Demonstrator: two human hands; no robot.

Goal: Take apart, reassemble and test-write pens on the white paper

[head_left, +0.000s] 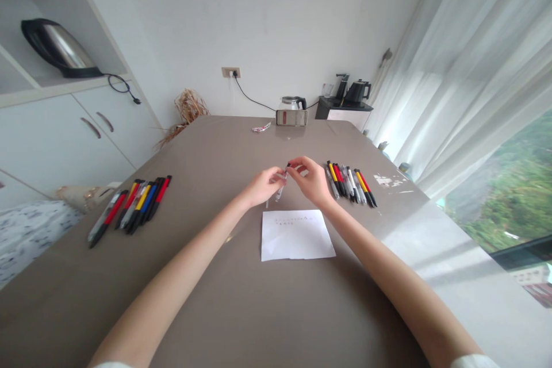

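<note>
Both my hands meet above the table's middle, just beyond a white sheet of paper (296, 234) with a line of writing on it. My left hand (262, 185) is closed round the barrel of a clear pen (281, 186). My right hand (311, 179) pinches the pen's upper end, where a small dark and red tip shows. A row of several pens (350, 183), red, yellow, black and clear, lies right of my right hand. Another row of several pens (131, 204) lies far to the left.
The brown table (215, 287) runs back to a white wall. At its far edge stand a phone (292, 118), a glass kettle (291, 103) and a small wrapper (261, 127). Cupboards with a steel kettle (60, 49) are at left, curtains and a window at right.
</note>
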